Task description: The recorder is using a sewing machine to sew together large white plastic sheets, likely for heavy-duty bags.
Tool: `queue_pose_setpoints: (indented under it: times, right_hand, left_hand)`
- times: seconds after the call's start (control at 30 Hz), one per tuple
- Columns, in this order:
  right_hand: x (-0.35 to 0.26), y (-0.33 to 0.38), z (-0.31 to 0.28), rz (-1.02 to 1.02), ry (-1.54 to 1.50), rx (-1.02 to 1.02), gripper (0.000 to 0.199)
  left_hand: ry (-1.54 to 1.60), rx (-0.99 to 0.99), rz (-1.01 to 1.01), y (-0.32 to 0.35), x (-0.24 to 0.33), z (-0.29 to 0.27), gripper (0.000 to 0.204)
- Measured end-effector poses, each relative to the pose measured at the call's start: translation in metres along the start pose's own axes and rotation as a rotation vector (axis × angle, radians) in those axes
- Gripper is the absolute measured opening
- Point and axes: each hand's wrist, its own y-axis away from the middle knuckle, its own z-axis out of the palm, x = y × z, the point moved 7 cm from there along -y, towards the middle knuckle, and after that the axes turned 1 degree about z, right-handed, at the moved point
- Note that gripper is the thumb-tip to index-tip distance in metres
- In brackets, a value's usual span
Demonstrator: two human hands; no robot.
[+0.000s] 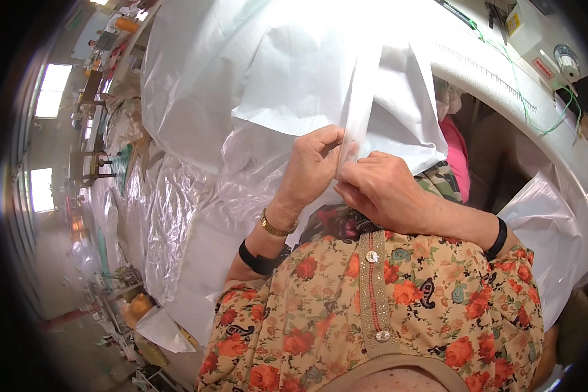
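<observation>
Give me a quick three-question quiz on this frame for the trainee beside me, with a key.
1. True or false: both hands pinch the same narrow strip of white fabric.
2. Which wrist carries a gold bracelet? A) left B) right C) neither
3. Fill in: a thin ______ thread runs across the white machine at upper right.

Key:
1. True. The left hand and the right hand meet on the white strip, which hangs from the white fabric sheet.
2. A. The gold bracelet sits on the left wrist, above a black band; the right wrist shows only a black band.
3. Green. The green thread crosses the machine.
</observation>
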Motion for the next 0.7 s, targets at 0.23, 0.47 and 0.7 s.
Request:
queue_pose_setpoints:
  times: [0.23, 0.47, 0.7]
  right_hand:
    - [-0.005, -0.005, 0.009, -0.095, 0.058, -0.03, 0.015]
    - [-0.001, -0.005, 0.023, -0.05, 0.173, -0.281, 0.018]
    - [-0.007, -0.007, 0.017, -0.153, 0.205, -0.198, 0.015]
  left_hand:
    - [0.247, 0.11, -0.051, 0.003, 0.0, -0.003, 0.006]
    - [0.082, 0.052, 0.026, 0.0, 0.005, -0.008, 0.007]
    - [0.219, 0.014, -0.129, 0.002, 0.001, -0.007, 0.01]
